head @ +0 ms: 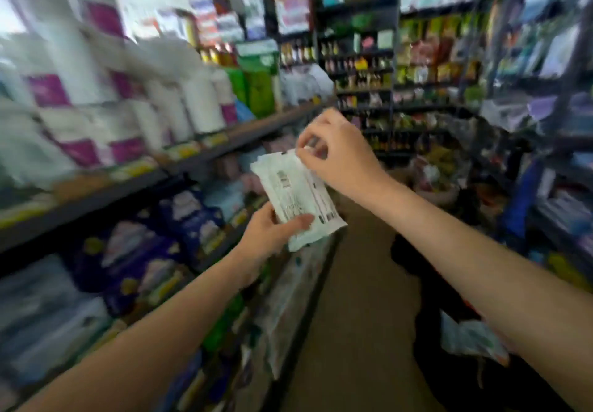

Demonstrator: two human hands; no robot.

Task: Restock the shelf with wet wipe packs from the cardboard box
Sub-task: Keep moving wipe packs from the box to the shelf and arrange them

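Pale mint-white, the flat rectangular plastic wet wipe pack [298,196] shows its printed back, with small barcodes and fine text too blurred to read. Its long axis runs from upper left to lower right, tilted, held in mid-air just right of the grey metal shelf [192,158] stacked with white paper rolls [179,103]. The left hand [272,232] grips its lower end, thumb across the face; the right hand [337,151] pinches its top edge.

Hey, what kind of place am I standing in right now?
Most likely a small grocery or convenience shop aisle. Paper roll packs line the shelf on the left, bottles fill the racks at the far end, and both hands hold a wet wipe pack ready for stocking.
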